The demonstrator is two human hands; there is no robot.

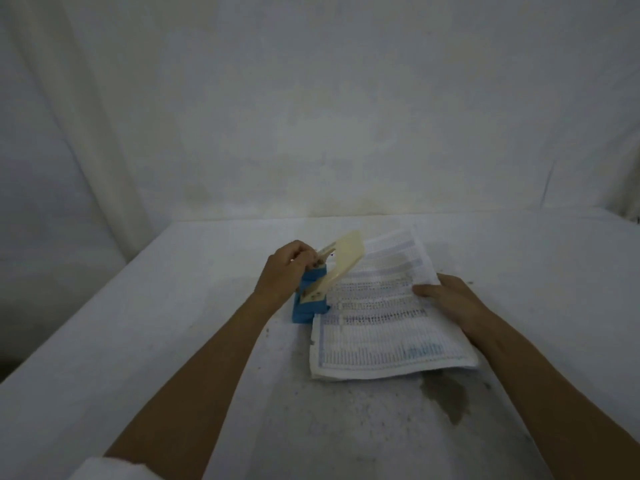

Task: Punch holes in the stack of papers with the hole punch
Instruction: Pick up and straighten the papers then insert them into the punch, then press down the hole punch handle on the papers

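Left hand (pixel 282 271) on hole punch (pixel 311 292); right hand (pixel 450 303) holding papers (pixel 377 320).

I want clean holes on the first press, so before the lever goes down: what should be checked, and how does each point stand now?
1. Lever of the hole punch raised: ok, the cream handle tilts up.
2. Left hand on the punch: ok, it grips the top at the far end.
3. Right hand steadying the stack of papers: ok, it holds the right edge.
4. Left paper edge inside the slot: cannot tell, the edge meets the blue base but the slot is hidden.
5. Sheets squared up: not ok, edges fan slightly at the near side.
6. Punch base flat on the table: ok.
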